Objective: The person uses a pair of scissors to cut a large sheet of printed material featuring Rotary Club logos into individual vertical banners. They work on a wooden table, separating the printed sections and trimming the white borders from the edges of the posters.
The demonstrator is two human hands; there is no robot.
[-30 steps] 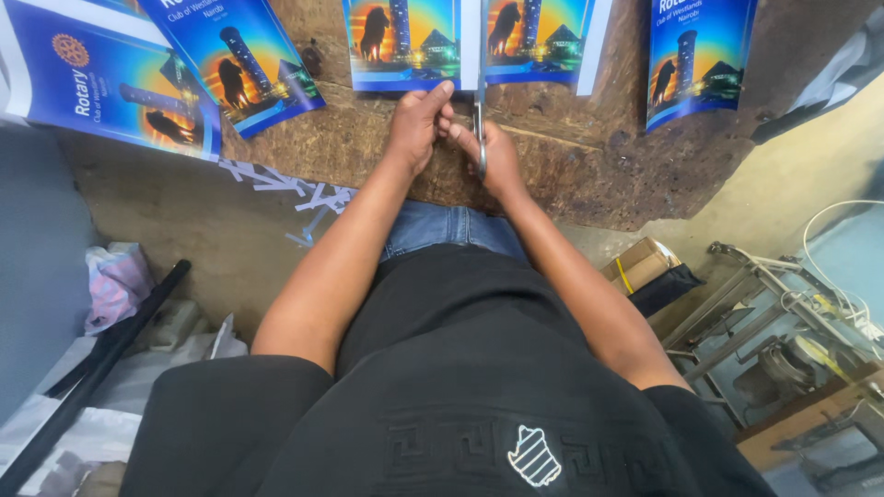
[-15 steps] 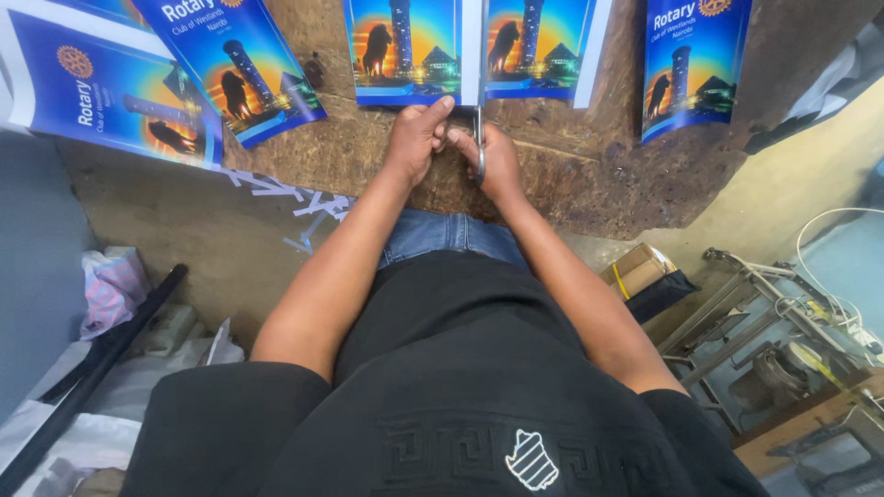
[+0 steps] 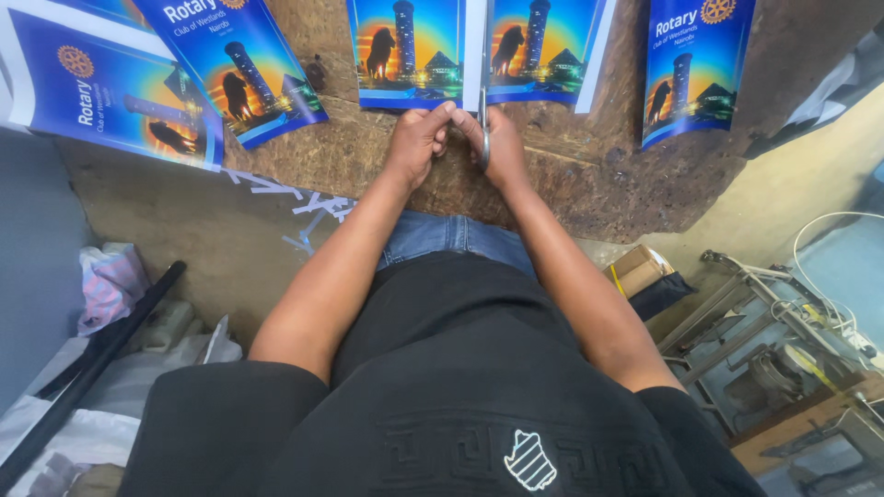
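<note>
Two hands work at a worn wooden table [image 3: 599, 175]: left hand [image 3: 419, 138] pinching the printed sheet [image 3: 414, 55], right hand [image 3: 502, 147] closed around scissors [image 3: 482, 129].

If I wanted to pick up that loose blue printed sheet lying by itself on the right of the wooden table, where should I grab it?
Probably by the lower edge of the blue printed sheet, coming from the person's side. That end curls near the wooden table rim, so fingers could slide under. It lies flat, apart from the other sheets, so a pinch from above looks harder.
</note>
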